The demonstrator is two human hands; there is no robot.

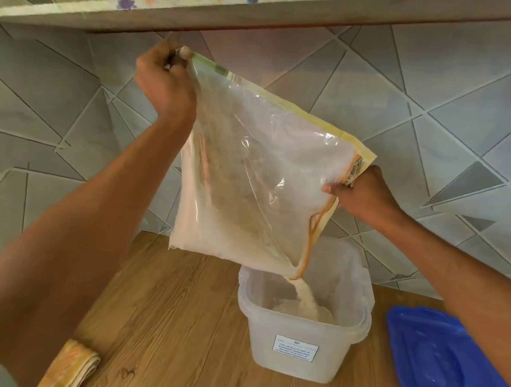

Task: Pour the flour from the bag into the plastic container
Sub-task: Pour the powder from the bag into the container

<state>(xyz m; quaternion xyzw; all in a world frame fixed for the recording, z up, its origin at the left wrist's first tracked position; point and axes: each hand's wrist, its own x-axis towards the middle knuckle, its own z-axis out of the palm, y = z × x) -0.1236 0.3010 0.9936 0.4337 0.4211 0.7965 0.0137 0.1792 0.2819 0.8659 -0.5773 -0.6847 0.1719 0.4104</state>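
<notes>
At the bottom left of the frame a folded yellow cloth (71, 369) lies on the wooden counter (171, 326), and at the lower right a blue lid (450, 371) rests flat, just beside the plastic container (298, 343). The container stands open a little right of centre, with a small heap of flour (308, 309) on its floor and a thin stream falling into it.

Above it hangs the bag (260, 168), clear plastic with a yellow edge, tilted so its long axis runs from the upper left of the frame down to the lower right. Its lowest corner, the open one, sits right over the container's mouth, inside the rim line as far as I can judge. Most of the flour is bunched along the bag's lower edge.

The hands are well apart. The left hand (161, 82) is raised high, clamped on the bag's top corner, arm stretched up. The right hand (361, 195) is lower and nearer the spout, pinching the bag's edge beside the opening. Raising the left corner further looks like what would drive the rest out.

Behind, a tiled wall (446, 103), with a shelf (267, 8) overhead.
</notes>
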